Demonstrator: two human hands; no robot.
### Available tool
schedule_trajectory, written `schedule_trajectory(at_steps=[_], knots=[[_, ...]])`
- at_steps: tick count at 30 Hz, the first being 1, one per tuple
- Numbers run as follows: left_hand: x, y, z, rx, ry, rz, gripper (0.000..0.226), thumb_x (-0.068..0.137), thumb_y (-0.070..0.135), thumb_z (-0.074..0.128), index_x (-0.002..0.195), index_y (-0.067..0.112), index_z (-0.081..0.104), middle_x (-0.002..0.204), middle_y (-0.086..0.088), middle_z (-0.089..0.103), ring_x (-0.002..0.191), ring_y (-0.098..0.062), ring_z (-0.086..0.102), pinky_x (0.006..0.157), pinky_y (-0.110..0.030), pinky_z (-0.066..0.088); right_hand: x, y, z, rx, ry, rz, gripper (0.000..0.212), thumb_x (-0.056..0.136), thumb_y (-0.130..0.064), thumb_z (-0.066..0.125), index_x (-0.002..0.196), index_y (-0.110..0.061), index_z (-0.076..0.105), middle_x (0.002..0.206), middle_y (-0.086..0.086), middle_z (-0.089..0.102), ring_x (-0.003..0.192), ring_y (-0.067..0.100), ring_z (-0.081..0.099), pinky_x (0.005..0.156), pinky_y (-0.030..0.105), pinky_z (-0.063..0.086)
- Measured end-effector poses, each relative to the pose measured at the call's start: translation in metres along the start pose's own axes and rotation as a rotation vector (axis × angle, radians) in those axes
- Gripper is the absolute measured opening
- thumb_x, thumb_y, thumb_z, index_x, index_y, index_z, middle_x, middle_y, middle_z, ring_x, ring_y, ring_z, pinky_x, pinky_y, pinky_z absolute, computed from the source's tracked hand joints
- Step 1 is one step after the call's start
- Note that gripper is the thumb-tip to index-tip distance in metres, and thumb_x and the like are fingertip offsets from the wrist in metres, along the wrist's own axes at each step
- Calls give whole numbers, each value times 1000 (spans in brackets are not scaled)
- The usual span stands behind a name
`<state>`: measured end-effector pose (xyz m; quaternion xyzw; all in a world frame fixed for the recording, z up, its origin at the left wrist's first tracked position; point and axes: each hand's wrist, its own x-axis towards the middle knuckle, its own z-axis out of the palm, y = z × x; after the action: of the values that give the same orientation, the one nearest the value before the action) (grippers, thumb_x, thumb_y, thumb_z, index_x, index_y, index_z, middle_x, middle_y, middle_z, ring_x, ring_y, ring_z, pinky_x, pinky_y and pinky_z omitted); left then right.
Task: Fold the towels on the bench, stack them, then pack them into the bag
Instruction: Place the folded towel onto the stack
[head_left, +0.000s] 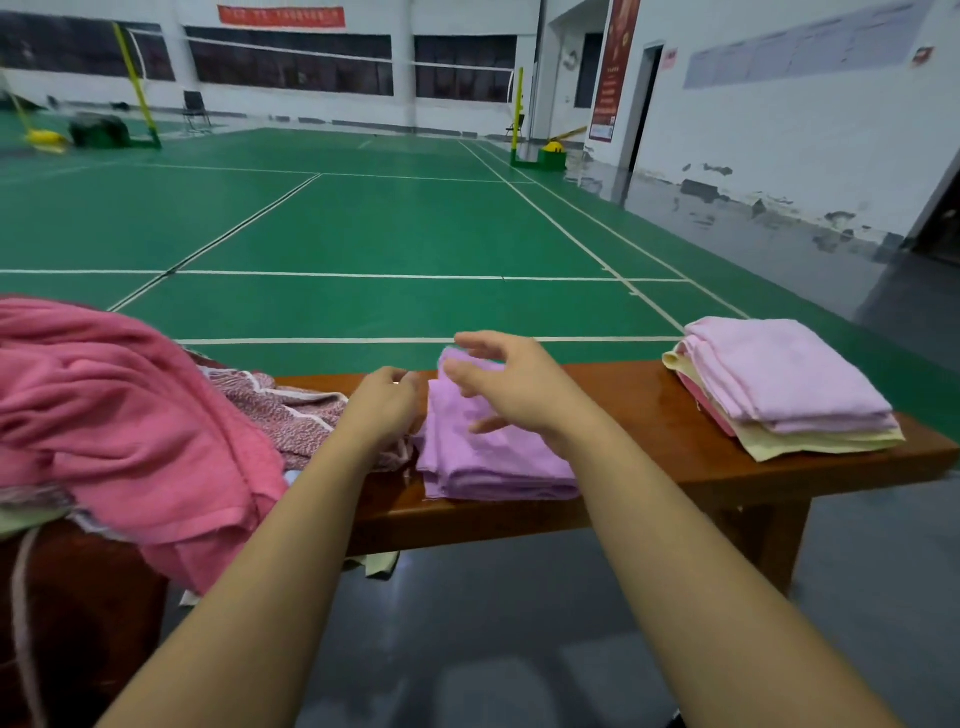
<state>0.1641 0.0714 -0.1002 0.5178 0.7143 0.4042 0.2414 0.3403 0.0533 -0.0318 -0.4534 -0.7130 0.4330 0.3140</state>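
**Folded towel ready for the stack**

A purple towel (488, 452) lies folded mid-bench, reaching the bench's (649, 415) near edge. The right hand (511, 387) hovers just over it, fingers spread and relaxed, holding nothing, probably about to smooth or lift it. The left hand (382, 405) sits at the towel's left edge, fingers curled; whether it pinches cloth I cannot tell. At the bench's right end waits the stack (784, 389), lilac over yellow and pink, likely this towel's destination. Unfolded towels, a pink heap (119, 415) and patterned cloth (291, 415), crowd the left end. No bag shows.
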Motion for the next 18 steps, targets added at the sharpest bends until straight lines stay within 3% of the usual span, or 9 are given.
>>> schedule_trajectory(at_steps=[1,3,7,9,12,15,18], knots=[[-1,0,-1,4,6,-9,32,103,25,43,83,10,63,93,-14,67,93,-32,62,75,-36,44,1,1,2,76,33,3,42,99,-29,64,139,-16,58,139,0,54,107,22,66,67,35,63],[-4,1,-2,9,15,-41,40,103,28,42,73,10,60,87,-17,67,87,-35,62,76,-38,47,5,9,-4,24,157,-14,30,102,-29,58,127,-14,64,123,-2,61,98,20,68,67,36,64],[-7,5,0,235,-16,-109,65,102,57,36,93,2,69,100,-21,70,96,-36,64,79,-38,45,15,39,-26,-476,265,118,27,100,-34,53,118,-19,67,115,-1,69,97,23,66,83,39,57],[-14,11,7,414,-76,-109,80,97,71,29,96,3,71,99,-18,71,100,-35,64,86,-39,48,16,57,-37,-673,267,301,31,99,-42,52,111,-18,67,107,4,69,92,27,63,79,37,51],[-21,16,20,588,-156,-93,94,86,85,28,119,7,67,124,-19,66,115,-39,61,101,-46,48,13,75,-42,-722,223,484,38,100,-49,50,88,-14,58,86,4,62,74,22,59,64,32,45],[-24,22,31,602,-186,-45,77,93,71,41,126,5,63,132,-20,62,118,-39,58,101,-41,47,19,84,-38,-638,205,465,43,98,-50,55,72,-15,50,72,2,54,61,20,50,54,30,37],[-30,34,35,452,-167,49,52,101,46,50,124,2,63,125,-22,65,108,-37,60,87,-35,46,23,85,-31,-564,209,354,39,96,-43,58,68,-16,51,65,2,48,60,24,45,53,32,33]])
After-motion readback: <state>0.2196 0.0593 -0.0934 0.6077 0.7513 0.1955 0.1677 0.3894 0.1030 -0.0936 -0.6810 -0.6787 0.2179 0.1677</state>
